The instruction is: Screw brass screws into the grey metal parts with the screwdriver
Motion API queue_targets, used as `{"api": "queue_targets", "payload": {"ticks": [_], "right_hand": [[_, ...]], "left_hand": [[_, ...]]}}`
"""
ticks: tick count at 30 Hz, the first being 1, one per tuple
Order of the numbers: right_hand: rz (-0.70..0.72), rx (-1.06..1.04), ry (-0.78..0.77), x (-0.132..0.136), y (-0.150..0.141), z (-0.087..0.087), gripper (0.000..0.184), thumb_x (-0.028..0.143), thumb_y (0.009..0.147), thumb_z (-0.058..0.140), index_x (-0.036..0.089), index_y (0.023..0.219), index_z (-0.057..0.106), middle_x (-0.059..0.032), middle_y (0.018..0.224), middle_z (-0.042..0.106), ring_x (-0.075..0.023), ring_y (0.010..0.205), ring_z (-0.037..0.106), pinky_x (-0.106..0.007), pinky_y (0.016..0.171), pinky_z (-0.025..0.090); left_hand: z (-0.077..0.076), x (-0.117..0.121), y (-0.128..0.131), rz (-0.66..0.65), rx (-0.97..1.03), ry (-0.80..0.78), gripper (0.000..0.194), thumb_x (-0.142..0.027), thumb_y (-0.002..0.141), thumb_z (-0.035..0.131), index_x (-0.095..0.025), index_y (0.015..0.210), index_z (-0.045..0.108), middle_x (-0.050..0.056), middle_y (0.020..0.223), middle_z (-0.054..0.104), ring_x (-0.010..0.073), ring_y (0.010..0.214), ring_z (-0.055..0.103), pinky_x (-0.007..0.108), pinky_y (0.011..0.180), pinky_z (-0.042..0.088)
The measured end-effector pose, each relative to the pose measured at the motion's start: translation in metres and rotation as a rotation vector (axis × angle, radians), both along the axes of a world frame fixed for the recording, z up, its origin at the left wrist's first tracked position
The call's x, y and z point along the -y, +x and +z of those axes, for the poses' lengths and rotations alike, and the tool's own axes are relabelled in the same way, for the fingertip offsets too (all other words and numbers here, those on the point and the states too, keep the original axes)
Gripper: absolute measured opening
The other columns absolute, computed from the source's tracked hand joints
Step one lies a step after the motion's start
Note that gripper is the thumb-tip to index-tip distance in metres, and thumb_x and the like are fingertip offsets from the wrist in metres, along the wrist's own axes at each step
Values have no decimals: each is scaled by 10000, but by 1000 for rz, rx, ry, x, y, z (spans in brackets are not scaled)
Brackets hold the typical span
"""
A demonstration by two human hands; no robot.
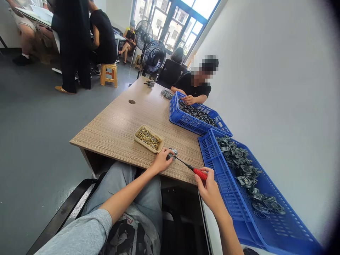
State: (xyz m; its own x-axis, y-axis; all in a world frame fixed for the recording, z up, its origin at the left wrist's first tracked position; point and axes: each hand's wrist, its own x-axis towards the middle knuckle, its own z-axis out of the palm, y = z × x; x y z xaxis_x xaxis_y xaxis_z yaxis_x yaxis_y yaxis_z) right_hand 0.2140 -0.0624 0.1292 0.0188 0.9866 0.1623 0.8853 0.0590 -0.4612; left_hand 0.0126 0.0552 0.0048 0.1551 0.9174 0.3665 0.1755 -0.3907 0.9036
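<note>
Pedestal fans [153,57] w/ plastic stool [108,75], bkgd

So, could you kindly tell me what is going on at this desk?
The person's left hand holds a small grey metal casting on the wood-grain desk, while the right hand grips a red-handled screwdriver with its tip at the casting. Nearby sit a tray of brass-coloured screws and a blue plastic crate of castings. Across the desk, a co-worker has a hand at another blue crate.

Script on dark shirt [124,235] unreadable; no other legible text.
</note>
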Motion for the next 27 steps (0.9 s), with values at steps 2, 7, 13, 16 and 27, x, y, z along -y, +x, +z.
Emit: {"api": "queue_targets", "payload": {"ticks": [2, 7, 13, 16, 27], "right_hand": [[-34, 37, -6, 0, 0, 0, 320, 547, 979, 433, 249, 1096, 438, -61, 930, 678, -242, 729, 655, -318, 651, 442], [-156, 156, -57, -1, -2, 2, 351, 607, 982, 386, 262, 989, 448, -32, 771, 653, -269, 671, 635, -315, 609, 388], [-8, -3, -13, 0, 1, -1, 344, 546, 976, 442, 246, 1143, 430, -80, 1006, 673, -241, 762, 660, -324, 683, 456], [-101, 86, -38, 0, 0, -1, 321, 568, 983, 407, 254, 1033, 452, -52, 847, 674, -261, 698, 648, -322, 633, 419], [-86, 80, -34, 1, 1, -3, 319, 567, 982, 421, 254, 1029, 457, -47, 858, 670, -239, 665, 620, -317, 628, 408]], "left_hand": [[0, 0, 0, 3, 2, 6, 249, -158, 852, 647, -239, 1086, 678, 41, 1073, 569, 205, 1038, 616, 348, 1018, 485], [-2, 0, 1, 1, 2, 19, 234, -157, 855, 646, -235, 1075, 675, 40, 1069, 566, 202, 1036, 615, 346, 1006, 486], [-2, -1, 1, 3, -1, 20, 241, -153, 852, 647, -236, 1077, 671, 37, 1070, 570, 200, 1034, 616, 342, 1011, 486], [-1, -1, 0, 2, -1, 20, 249, -149, 851, 646, -233, 1084, 671, 39, 1076, 573, 202, 1040, 615, 341, 1016, 483], [2, 1, -1, 3, -14, 11, 279, -160, 860, 632, -236, 1125, 677, 41, 1091, 575, 206, 1047, 616, 341, 1018, 476]]}}
